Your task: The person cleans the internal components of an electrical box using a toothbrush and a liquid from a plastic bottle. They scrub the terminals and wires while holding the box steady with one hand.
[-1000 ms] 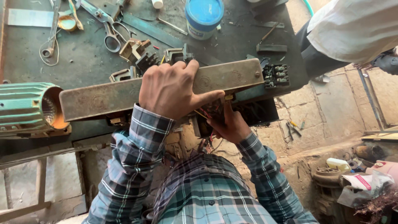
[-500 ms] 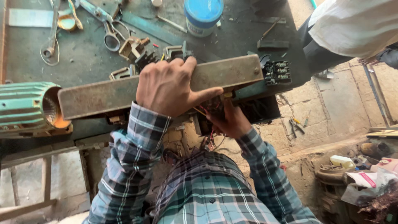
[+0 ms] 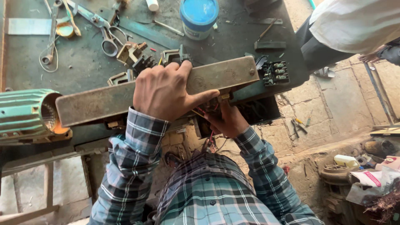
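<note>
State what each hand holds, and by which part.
Left hand grips the long metal box around its middle, over the top edge. Right hand is among wires beneath; its hold cannot be told.

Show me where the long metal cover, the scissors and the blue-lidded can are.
long metal cover [image 3: 104, 102]: head view, on its bare rusty face left of the left hand.
scissors [image 3: 109, 39]: head view, on a finger loop.
blue-lidded can [image 3: 199, 11]: head view, middle of the lid.

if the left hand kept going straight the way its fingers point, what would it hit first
Probably the small metal parts on the workbench just beyond the long metal casing that the left hand grips; further along, the blue-lidded tin. Depth is unclear.
</note>
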